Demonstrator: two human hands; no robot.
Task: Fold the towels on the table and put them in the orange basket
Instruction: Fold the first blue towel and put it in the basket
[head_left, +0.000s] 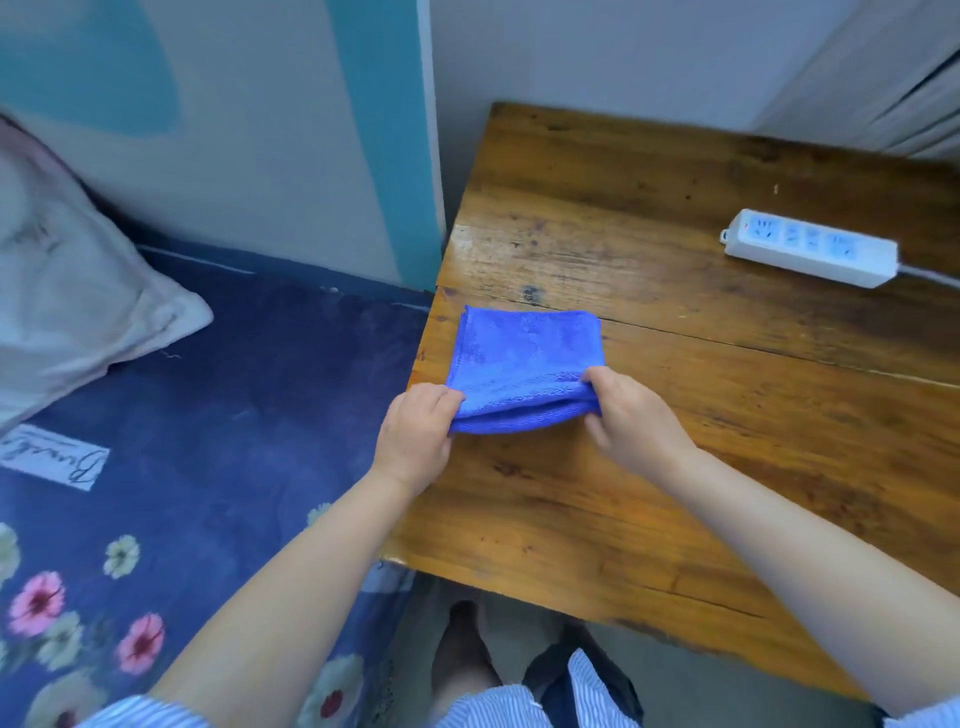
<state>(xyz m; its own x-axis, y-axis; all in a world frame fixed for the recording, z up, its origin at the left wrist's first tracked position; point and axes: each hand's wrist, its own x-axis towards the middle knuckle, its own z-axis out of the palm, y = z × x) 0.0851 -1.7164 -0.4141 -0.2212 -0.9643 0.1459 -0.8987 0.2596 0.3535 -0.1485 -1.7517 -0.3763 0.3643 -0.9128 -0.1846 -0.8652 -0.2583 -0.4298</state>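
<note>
Blue towel (524, 358) lying folded near left edge of desk (675, 467), toward near-left corner. Left hand (415, 431) and right hand (631, 415) each pinching one near corner, grip closing on layered edge, lifting it slightly. Cloth looking soft, light, limp; likely sagging unless held at both corners. Count: one towel, two hands, one white power strip (810, 248) sitting by far-right edge. Orange basket not showing.

The power strip's cord (930, 274) and the pillow (67, 306) run off frame.
</note>
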